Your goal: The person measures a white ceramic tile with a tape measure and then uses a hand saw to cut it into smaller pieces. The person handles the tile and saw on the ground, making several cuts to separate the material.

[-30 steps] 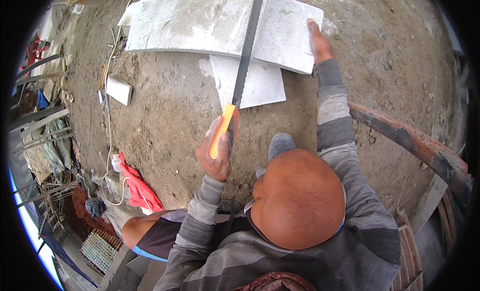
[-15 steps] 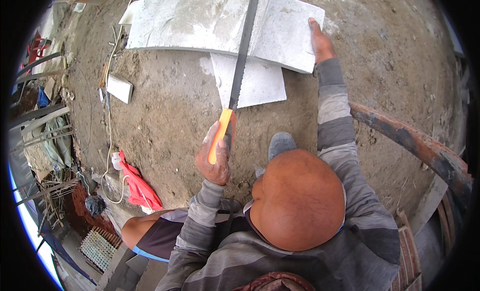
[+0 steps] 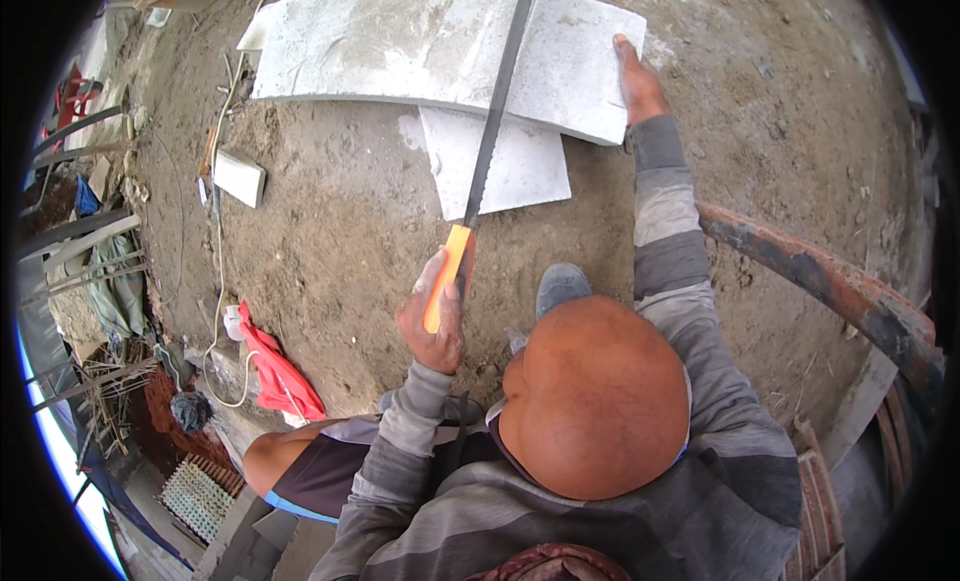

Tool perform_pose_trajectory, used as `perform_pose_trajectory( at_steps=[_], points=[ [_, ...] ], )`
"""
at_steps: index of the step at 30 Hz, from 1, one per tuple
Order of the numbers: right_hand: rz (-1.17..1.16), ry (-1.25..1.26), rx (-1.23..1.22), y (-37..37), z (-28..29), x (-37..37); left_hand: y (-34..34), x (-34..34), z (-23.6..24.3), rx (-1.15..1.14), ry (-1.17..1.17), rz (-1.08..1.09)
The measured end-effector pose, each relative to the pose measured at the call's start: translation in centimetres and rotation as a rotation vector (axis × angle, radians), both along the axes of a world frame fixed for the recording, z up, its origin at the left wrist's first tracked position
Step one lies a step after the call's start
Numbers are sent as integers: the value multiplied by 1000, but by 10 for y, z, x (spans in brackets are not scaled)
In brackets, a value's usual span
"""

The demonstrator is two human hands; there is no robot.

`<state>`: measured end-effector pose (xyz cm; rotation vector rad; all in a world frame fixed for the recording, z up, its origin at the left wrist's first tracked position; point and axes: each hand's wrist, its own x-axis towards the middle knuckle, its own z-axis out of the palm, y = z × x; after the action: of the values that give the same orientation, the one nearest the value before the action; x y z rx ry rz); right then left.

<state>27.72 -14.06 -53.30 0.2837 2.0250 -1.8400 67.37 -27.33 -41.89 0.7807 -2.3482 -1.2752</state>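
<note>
1. from the head view, here's the left hand [image 3: 437, 345], fingers wrapped firmly around the orange handle [image 3: 447, 281] of a saw [image 3: 486, 151], thumb along its near side.
2. and look at that saw: a long, straight, dark grey blade with fine teeth down its right edge, slanting away from the handle and across the slab [image 3: 390, 46], on out to the top of the view.
3. the slab itself lies crosswise up ahead, pale and chalky white, rough-grained, smudged grey over its middle, its long near edge bowing in the wide lens; how deep the blade sits, i can't tell.
4. over at the slab's right end, it's the right hand [image 3: 645, 91], thumb laid on the top face; the other fingers are hidden, so how far they're closed, i can't tell.
5. below, a second white board [image 3: 530, 171] pokes out at an angle, partly covered by the slab, on the brown dirt ground [image 3: 330, 201].
6. off left, a small white block [image 3: 240, 179] beside a pale cable [image 3: 218, 251].
</note>
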Motion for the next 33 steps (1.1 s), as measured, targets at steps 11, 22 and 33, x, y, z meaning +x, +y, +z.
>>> perform_pose_trajectory(
  at_steps=[11, 22, 33],
  points=[
    [-68, 59, 23, -10, 27, 11, 11, -4, 0, -67, 22, 33],
    [-32, 93, -50, -4, 11, 7, 23, -17, 11, -52, 49, 14],
    [-66, 66, -98, -9, 22, 5, 13, -44, 20, -39, 91, 7]
  ],
)
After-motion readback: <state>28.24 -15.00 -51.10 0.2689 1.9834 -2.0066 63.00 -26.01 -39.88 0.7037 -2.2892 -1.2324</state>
